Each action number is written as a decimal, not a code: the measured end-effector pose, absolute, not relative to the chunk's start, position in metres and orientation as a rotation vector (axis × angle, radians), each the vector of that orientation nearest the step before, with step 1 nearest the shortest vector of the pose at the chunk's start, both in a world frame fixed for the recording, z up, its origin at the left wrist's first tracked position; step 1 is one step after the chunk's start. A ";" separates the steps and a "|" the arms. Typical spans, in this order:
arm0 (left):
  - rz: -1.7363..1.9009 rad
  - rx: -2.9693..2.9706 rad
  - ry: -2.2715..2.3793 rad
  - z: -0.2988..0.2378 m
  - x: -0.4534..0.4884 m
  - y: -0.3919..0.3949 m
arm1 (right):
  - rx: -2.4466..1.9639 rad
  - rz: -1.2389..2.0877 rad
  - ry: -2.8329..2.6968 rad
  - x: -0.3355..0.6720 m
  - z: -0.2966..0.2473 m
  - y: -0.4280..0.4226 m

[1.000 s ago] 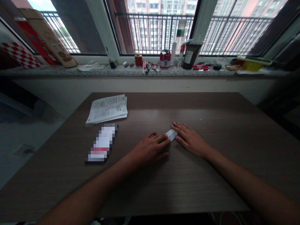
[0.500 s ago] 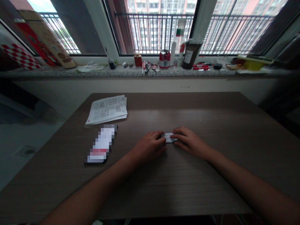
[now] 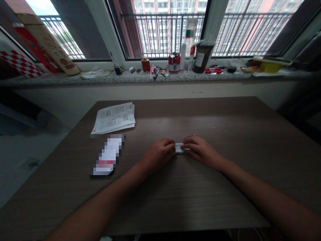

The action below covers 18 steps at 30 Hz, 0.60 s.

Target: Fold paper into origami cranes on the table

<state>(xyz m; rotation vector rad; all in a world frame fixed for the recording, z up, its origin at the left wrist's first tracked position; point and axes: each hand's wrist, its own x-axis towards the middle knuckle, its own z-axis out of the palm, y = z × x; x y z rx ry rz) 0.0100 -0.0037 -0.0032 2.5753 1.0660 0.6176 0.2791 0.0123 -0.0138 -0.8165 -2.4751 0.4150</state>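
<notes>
A small folded piece of white paper [image 3: 179, 147] lies on the brown table [image 3: 220, 201], between both hands. My left hand [image 3: 160, 153] is closed at its left end, fingertips pressed together on the edge. From the right, the fingers of my right hand [image 3: 199, 150] bend over the other end and press on it. The middle of the paper shows between the fingertips, while both ends are partly hidden under them.
Left of my arm lies a phone [image 3: 107, 157] with a blurred screen. Behind it rest printed sheets [image 3: 114, 117]. Along the windowsill [image 3: 130, 77] stand a red can [image 3: 174, 63], a dark cup [image 3: 202, 58], a bottle [image 3: 192, 50] and a yellow container [image 3: 273, 65].
My left fingers have shifted slightly on the paper's left end. My right fingers stay on the right end. The whole view has moved a little.
</notes>
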 end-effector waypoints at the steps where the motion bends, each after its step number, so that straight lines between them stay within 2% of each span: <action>1: 0.621 2.569 1.066 -0.004 0.010 -0.004 | -0.814 0.420 -2.466 0.279 -0.013 0.012; 10: 0.633 2.530 1.115 -0.002 0.011 -0.006 | -0.878 0.517 -2.372 0.279 -0.014 0.013; 18: 0.604 2.556 1.197 0.001 0.014 -0.009 | -0.930 0.412 -2.302 0.278 -0.013 0.012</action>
